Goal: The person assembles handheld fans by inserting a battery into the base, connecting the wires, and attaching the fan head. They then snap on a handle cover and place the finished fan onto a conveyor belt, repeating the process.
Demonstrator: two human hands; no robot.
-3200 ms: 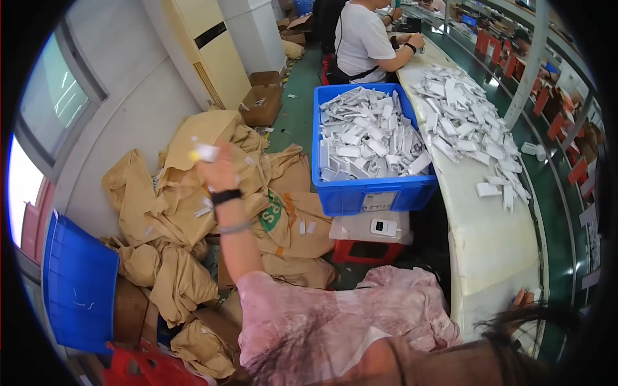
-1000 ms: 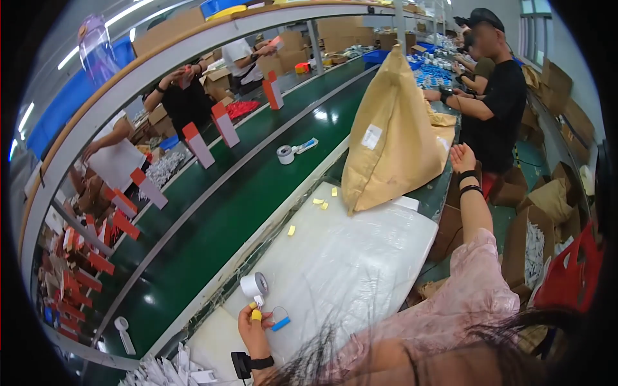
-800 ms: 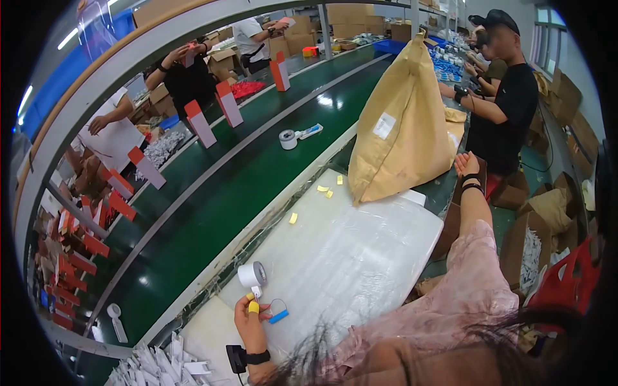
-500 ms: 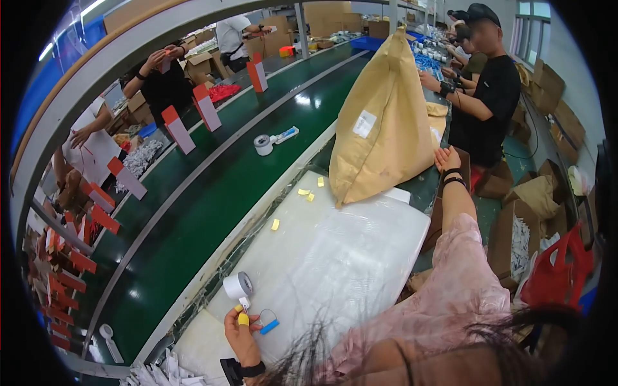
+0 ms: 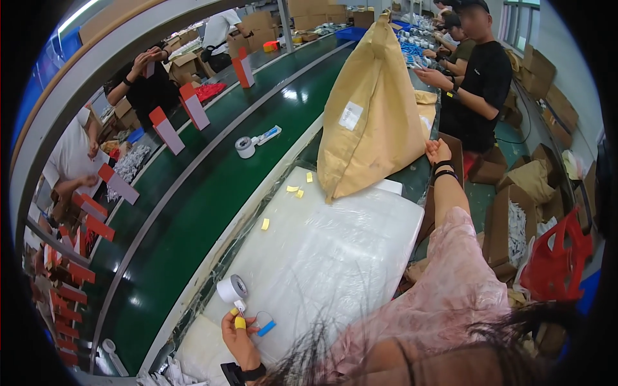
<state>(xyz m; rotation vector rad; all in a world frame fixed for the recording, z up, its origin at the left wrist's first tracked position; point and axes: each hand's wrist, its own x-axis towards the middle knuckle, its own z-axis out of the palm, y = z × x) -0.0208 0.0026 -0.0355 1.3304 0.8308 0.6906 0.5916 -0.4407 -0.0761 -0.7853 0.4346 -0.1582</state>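
My left hand [image 5: 239,334], with yellow covers on two fingertips, lies on the plastic-covered white table [image 5: 341,257] at the near edge. Its fingertips pinch at the lower side of a white tape roll [image 5: 232,287]. A small blue strip [image 5: 266,328] lies just right of the hand. My right hand [image 5: 438,152], with a black wristband, reaches out to the lower right edge of a tall brown paper sack [image 5: 373,109] standing upright at the table's far end. Its fingers are curled, and whether they grip the sack is unclear.
A green conveyor belt [image 5: 193,212] runs along the left with a second tape roll [image 5: 244,147] and red-and-white dividers [image 5: 166,128]. People work across it and a person in black [image 5: 479,83] stands right. Small yellow tabs [image 5: 293,190], cardboard boxes and a red crate [image 5: 555,260].
Three seconds ago my left hand reached into a pile of sacks on the floor. Now a sack stands on the table. Over the last second both hands have barely moved.
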